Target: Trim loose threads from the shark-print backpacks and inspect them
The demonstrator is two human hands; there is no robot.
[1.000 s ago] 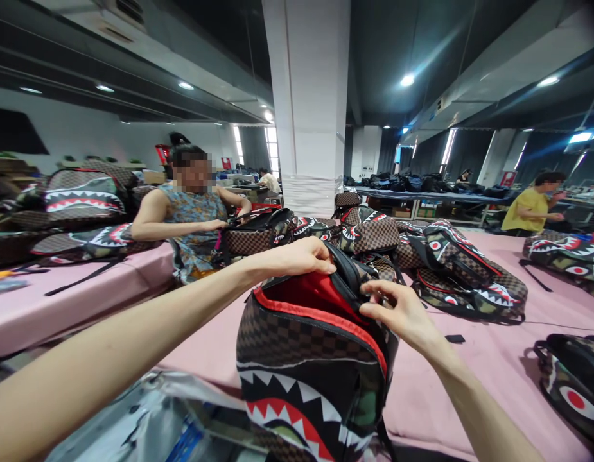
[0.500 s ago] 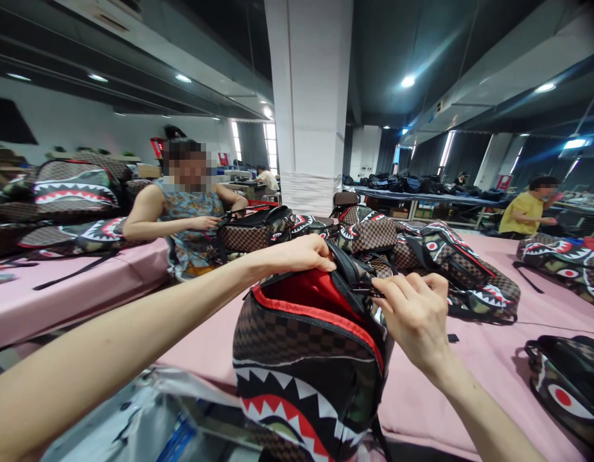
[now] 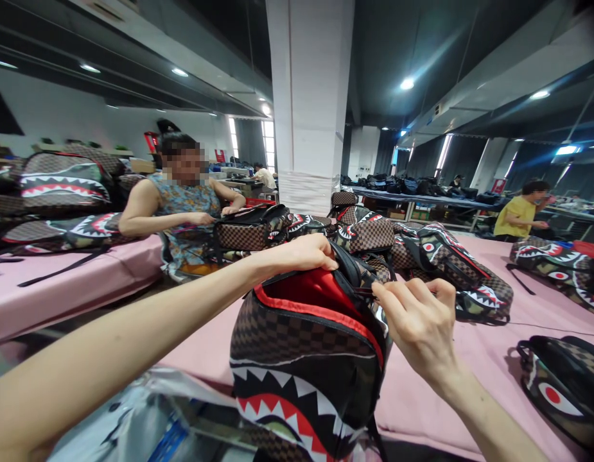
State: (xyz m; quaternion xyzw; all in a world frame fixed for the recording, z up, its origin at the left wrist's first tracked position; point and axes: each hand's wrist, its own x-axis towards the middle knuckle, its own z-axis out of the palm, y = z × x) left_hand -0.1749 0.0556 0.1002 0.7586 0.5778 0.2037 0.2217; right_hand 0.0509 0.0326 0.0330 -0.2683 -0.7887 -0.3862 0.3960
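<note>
A backpack (image 3: 306, 340) with a brown check and a shark-mouth print stands upright before me at the table's edge. Its top gapes, showing a red lining (image 3: 306, 295). My left hand (image 3: 313, 253) is closed on the back rim of that opening, its fingertips partly hidden. At the right side of the opening, my right hand (image 3: 417, 321) is closed in a pinch around a thin dark piece (image 3: 365, 292). Whether this is a small tool or part of the bag, I cannot tell.
More printed backpacks (image 3: 470, 269) lie across the pink-covered table (image 3: 426, 410), one (image 3: 561, 385) near right. A person (image 3: 181, 205) handles a bag across from me. Behind the table rises a white pillar (image 3: 309, 96). Grey plastic sheeting (image 3: 113, 410) hangs low at left.
My right hand has shifted slightly right, away from the bag's opening, still pinched. The left hand keeps its hold on the rim. The view has turned slightly.
</note>
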